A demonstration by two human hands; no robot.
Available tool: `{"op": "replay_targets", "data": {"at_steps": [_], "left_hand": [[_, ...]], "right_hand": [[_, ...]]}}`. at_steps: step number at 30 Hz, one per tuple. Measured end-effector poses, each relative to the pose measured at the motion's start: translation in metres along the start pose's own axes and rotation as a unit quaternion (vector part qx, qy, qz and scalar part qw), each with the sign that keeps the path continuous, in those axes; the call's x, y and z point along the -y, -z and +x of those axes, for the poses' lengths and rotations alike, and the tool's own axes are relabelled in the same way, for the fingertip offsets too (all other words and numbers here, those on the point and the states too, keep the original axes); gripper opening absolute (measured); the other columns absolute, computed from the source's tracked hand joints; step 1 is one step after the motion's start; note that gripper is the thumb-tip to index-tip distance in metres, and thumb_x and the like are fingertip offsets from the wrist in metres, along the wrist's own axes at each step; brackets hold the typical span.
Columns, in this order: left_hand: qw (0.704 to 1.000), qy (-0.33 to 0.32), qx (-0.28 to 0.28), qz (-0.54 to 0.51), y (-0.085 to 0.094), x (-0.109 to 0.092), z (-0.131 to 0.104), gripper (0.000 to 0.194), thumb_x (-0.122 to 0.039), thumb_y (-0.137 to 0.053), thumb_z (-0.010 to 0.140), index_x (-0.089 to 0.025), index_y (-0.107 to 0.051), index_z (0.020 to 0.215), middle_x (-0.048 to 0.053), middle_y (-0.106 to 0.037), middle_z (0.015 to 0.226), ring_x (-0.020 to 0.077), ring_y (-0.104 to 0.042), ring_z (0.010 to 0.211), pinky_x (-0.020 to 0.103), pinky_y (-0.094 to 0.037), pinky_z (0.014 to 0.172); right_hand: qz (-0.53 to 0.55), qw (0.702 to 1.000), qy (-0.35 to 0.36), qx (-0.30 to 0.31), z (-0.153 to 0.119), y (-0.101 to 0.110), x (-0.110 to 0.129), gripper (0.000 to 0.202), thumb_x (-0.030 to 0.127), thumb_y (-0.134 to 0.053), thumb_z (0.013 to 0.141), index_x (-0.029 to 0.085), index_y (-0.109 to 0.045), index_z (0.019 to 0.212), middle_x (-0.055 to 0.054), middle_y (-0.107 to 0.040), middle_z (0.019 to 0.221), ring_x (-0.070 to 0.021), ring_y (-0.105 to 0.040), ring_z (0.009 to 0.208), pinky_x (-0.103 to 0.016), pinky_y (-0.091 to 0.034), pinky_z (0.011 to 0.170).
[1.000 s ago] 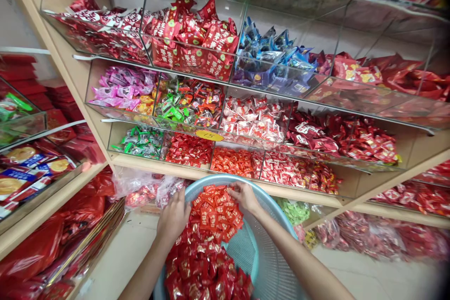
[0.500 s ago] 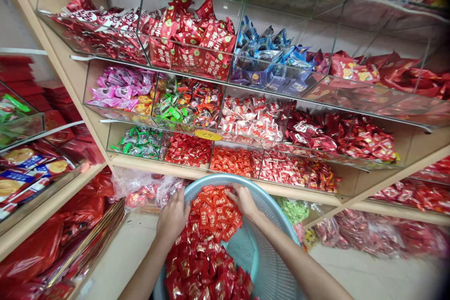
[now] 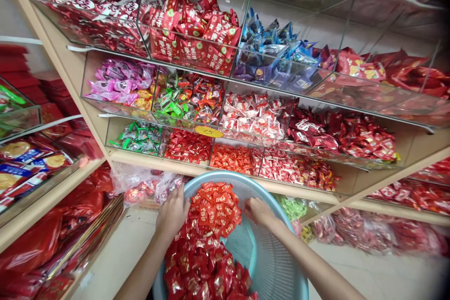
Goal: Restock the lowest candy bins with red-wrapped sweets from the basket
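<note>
Orange packets point(image 3: 216, 208) lay heaped in the basket point(image 3: 272, 262), between the left hand point(image 3: 172, 213), open-fingered at the rim point(image 3: 225, 173) with no packet visible, and the right hand point(image 3: 259, 210), curled, contents hidden; neither was clearly nearer.

Pale wooden shelving point(image 3: 151, 161) with clear-fronted compartments point(image 3: 348, 183) holds shiny blue packets point(image 3: 276, 51); one tier lower lie pink-wrapped sweets point(image 3: 121, 80), left of a yellow oval label point(image 3: 208, 131).

Bright light is falling on the candy point(image 3: 211, 262), red bags point(image 3: 31, 246) are shining, and the right corners are looking dark and blurry.
</note>
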State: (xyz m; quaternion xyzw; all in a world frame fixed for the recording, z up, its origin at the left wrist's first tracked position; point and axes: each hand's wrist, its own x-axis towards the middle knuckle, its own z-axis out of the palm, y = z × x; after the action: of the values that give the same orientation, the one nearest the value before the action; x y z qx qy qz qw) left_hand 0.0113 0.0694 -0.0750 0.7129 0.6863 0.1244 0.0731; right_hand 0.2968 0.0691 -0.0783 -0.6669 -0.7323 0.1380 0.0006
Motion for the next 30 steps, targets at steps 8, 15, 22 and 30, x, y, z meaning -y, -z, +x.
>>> {"op": "replay_targets", "data": {"at_steps": [8, 15, 22, 30], "left_hand": [[1.0, 0.002, -0.002, -0.001, -0.001, 0.0, -0.001, 0.048, -0.032, -0.029, 0.086, -0.012, -0.034, 0.129, 0.015, -0.051, 0.12, 0.0229, -0.054, 0.1, 0.032, -0.043, 0.076], [1.0, 0.0, 0.0, -0.004, 0.001, -0.001, 0.0, 0.048, -0.03, -0.03, 0.086, -0.01, -0.035, 0.129, 0.015, -0.052, 0.118, 0.0225, -0.054, 0.099, 0.032, -0.042, 0.076], [1.0, -0.003, -0.004, -0.009, 0.0, 0.001, 0.0, 0.047, -0.03, -0.03, 0.086, -0.012, -0.035, 0.129, 0.014, -0.052, 0.119, 0.0217, -0.054, 0.099, 0.032, -0.042, 0.077], [1.0, -0.011, -0.008, 0.002, -0.001, 0.003, 0.001, 0.047, -0.031, -0.028, 0.086, -0.01, -0.034, 0.129, 0.014, -0.052, 0.118, 0.0222, -0.053, 0.102, 0.032, -0.042, 0.08]], "right_hand": [[0.06, 0.991, 0.104, 0.058, 0.0, -0.016, 0.009, 0.017, 0.01, -0.052, 0.067, 0.019, -0.06, 0.056, -0.002, -0.061, 0.06, -0.0138, -0.052, 0.059, -0.022, -0.031, 0.052], [0.091, 0.985, 0.113, 0.092, 0.009, 0.01, 0.004, 0.016, 0.006, -0.051, 0.06, 0.016, -0.059, 0.05, 0.001, -0.057, 0.051, -0.011, -0.049, 0.052, -0.02, -0.031, 0.048], [0.139, 0.974, 0.126, -0.124, 0.08, 0.066, -0.005, 0.018, 0.018, -0.049, 0.075, 0.013, -0.063, 0.086, -0.005, -0.064, 0.079, -0.013, -0.056, 0.07, -0.021, -0.04, 0.065], [0.077, 0.983, 0.121, -0.119, 0.125, 0.049, -0.009, 0.011, 0.014, -0.055, 0.073, 0.016, -0.065, 0.075, -0.007, -0.065, 0.084, -0.0147, -0.057, 0.078, -0.02, -0.039, 0.071]]}}
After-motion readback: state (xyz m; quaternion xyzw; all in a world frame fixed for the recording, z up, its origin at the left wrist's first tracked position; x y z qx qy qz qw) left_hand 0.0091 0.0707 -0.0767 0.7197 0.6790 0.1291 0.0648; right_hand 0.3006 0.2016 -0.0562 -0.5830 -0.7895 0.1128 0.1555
